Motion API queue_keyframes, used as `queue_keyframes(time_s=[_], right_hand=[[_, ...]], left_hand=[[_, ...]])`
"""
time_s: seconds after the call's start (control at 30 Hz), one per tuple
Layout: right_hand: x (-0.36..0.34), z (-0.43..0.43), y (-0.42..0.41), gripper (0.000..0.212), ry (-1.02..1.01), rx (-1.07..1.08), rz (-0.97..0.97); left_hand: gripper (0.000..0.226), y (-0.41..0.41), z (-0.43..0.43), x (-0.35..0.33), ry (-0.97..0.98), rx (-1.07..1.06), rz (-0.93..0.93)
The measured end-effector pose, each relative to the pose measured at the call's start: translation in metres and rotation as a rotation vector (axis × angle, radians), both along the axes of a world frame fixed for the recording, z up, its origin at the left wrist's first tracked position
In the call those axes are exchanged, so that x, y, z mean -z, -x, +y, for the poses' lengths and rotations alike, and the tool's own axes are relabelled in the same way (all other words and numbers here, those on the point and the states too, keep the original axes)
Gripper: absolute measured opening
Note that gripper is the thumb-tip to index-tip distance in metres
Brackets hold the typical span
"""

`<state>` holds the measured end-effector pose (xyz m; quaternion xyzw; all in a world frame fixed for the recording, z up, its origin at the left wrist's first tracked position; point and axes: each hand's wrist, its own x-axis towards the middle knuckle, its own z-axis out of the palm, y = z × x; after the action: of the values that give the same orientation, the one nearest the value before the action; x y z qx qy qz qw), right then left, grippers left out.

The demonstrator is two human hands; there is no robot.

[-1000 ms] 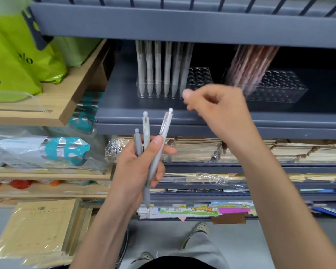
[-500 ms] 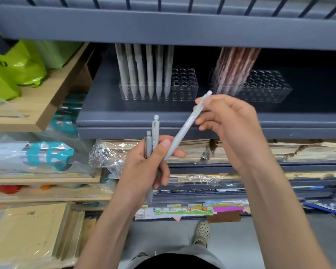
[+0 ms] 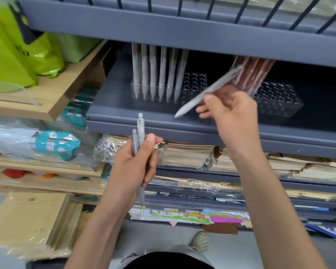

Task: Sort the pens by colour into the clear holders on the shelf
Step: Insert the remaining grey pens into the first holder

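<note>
From the head camera, the right hand pinches one pale grey pen between thumb and fingers, tilted, its tip low to the left and its top end up by the reddish pens. Just beyond the pen's tip, left of that hand, a clear holder stands on the grey shelf with six pale grey pens upright in its left holes. Behind the right hand a second clear holder carries the reddish pens at its left end. The left hand, lower and in front of the shelf edge, is closed around two grey pens, held upright. Under the hands lie stacks of wrapped notebooks on lower shelves; left of the left hand are green bags on a wooden shelf.
</note>
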<state>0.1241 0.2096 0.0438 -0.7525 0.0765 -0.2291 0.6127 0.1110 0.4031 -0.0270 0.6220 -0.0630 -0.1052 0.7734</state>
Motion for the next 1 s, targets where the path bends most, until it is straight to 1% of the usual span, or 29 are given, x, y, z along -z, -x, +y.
queue_keyframes(time_s=[0.07,0.13,0.17,0.23,0.3,0.37,0.47,0.6,0.67,0.7,0.77,0.83,1.0], right_hand=[[0.000,-0.004,-0.012,0.009,0.062,0.184,-0.100],[0.004,-0.008,-0.025,0.005,0.050,0.309,-0.190],[0.006,-0.008,-0.031,0.007,0.050,0.343,-0.228],[0.011,-0.009,-0.044,0.019,0.096,0.362,-0.286],[0.015,-0.008,-0.057,0.017,0.157,0.324,-0.314],[0.017,-0.007,-0.069,0.010,0.217,0.303,-0.282],[0.015,-0.009,-0.084,0.020,0.333,0.312,-0.192],[0.000,-0.015,-0.098,0.028,0.656,0.326,-0.068],[-0.007,-0.017,-0.103,0.032,0.780,0.288,-0.018],[-0.010,-0.018,-0.106,0.033,0.820,0.261,0.016],[-0.015,-0.019,-0.111,0.035,0.847,0.199,0.075],[-0.017,-0.019,-0.114,0.039,0.859,0.157,0.105],[-0.018,-0.019,-0.115,0.036,0.842,0.178,0.103]], left_hand=[[0.035,0.001,0.005,0.000,0.021,-0.029,0.026],[0.042,0.001,0.009,0.000,0.051,-0.038,0.043],[0.039,0.001,0.010,-0.001,0.087,-0.034,0.060],[0.031,0.002,0.013,-0.003,0.195,0.004,0.090],[0.029,0.002,0.015,-0.003,0.261,0.046,0.101],[0.023,0.003,0.017,-0.002,0.227,0.051,0.108],[0.021,0.003,0.018,0.002,0.174,0.015,0.118],[0.018,0.004,0.019,0.006,0.122,0.003,0.091],[0.016,0.005,0.018,0.007,0.093,0.008,0.061],[0.019,0.005,0.017,0.006,0.077,0.011,0.045],[0.025,0.005,0.015,0.006,0.051,0.017,0.016],[0.025,0.005,0.013,0.005,0.044,0.009,0.002],[0.026,0.001,0.013,0.005,0.030,-0.009,0.003]])
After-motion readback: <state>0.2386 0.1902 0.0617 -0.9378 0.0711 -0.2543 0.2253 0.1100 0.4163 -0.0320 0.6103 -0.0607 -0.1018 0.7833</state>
